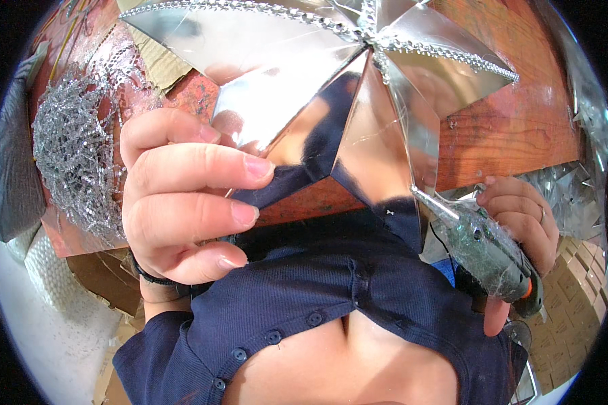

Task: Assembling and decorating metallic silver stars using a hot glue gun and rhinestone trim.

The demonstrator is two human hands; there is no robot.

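A large shiny silver star [317,88] with mirror-like faceted points fills the upper middle of the view. Silver bead trim [446,52] runs along some of its ridges, while the ridge pointing toward me is mostly bare. My left hand [182,196] grips the star's left edge, fingers in front. My right hand [528,219] is wrapped round a dark green glue gun [490,253], which has wispy glue strands on its body. Its metal nozzle touches or nearly touches the lower part of the bare ridge. Fine glue threads cross the star's surface.
Tangled silver bead strands [78,148] lie heaped on the reddish wooden table [527,128] at the left. Behind the star is a cardboard piece [161,61]. Shiny silver pieces [591,94] crowd the right, above brown cartons [567,317]. A dark grey bag [13,155] hangs far left.
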